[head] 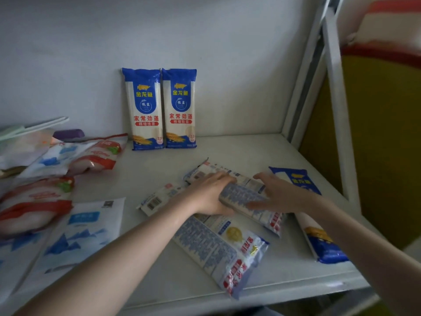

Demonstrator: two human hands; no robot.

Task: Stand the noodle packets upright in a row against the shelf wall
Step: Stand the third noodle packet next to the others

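Two blue-and-white noodle packets stand upright side by side against the back shelf wall. Three more lie flat on the shelf. One packet lies back-side up in the middle, with my left hand wrapped over its left side and my right hand on its right side. Another back-side-up packet lies under it, toward the front edge. A front-side-up packet lies at the right, partly under my right forearm.
Red-and-white bags and white bags with blue mountain prints lie at the left. A purple object sits by the wall. A white metal shelf post rises at the right.
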